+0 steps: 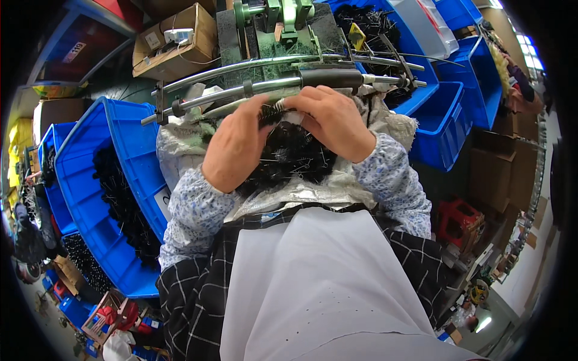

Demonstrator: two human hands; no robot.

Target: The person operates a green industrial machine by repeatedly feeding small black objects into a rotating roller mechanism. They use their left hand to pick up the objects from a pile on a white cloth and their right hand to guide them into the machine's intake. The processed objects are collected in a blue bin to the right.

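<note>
"Between the two grips, what is that dark thing?"

"A small black bristly brush; the left grip has it pinched between thumb and fingers; the right grip bends its fingers in from the other side, though I cannot tell whether they are closed on it;"

"Why so close together?"

"The piece looks short and light; my guess is that fingertips from both sides steady it better than a whole fist;"

"And the heap just below the grips?"

"Black bristles with thin wire ends, lying on a pale sack; probably there for easy reach, the sack catching loose bits;"

"What runs crosswise just beyond the grips?"

"Metal rods, with a green machine behind them; both grips work on the near side;"

"And further out?"

"Left of the left grip, a blue crate holds more black pieces; right of the right grip stands a blue bin; set aside, I suppose, to give the arms room"
</note>
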